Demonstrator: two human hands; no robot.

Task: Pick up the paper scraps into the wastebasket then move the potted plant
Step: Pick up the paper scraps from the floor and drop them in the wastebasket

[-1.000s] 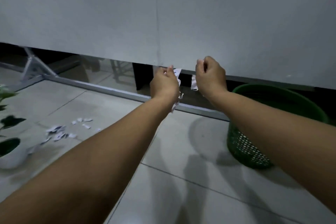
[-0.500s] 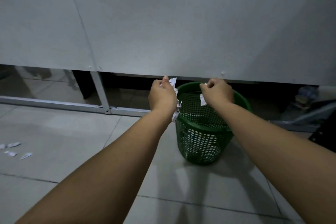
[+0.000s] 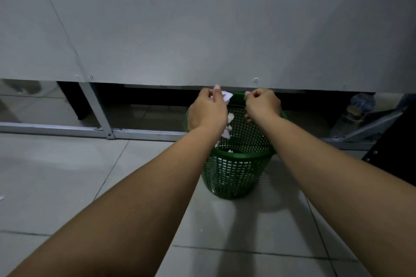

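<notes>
The green mesh wastebasket (image 3: pixel 234 175) stands on the tiled floor against the grey wall, with a few white scraps showing inside it. Both my hands hover over its rim. My left hand (image 3: pixel 207 110) is closed on white paper scraps (image 3: pixel 227 96), and some pieces stick out or hang below the palm above the basket opening. My right hand (image 3: pixel 262 103) has its fingers curled shut, and no paper shows in it. One scrap (image 3: pixel 1 197) lies at the far left edge of the floor. The potted plant is out of view.
A grey wall panel (image 3: pixel 202 29) fills the upper view, with a gap beneath it. A metal floor rail (image 3: pixel 67 129) and an upright post (image 3: pixel 96 108) run at the left. Plastic bottles (image 3: pixel 358 105) and a dark object (image 3: pixel 394 141) sit at the right.
The view has swung right, so the plant and the scrap pile left the frame. Both hands moved over the wastebasket. The scrap seen earlier in my right hand no longer shows.
</notes>
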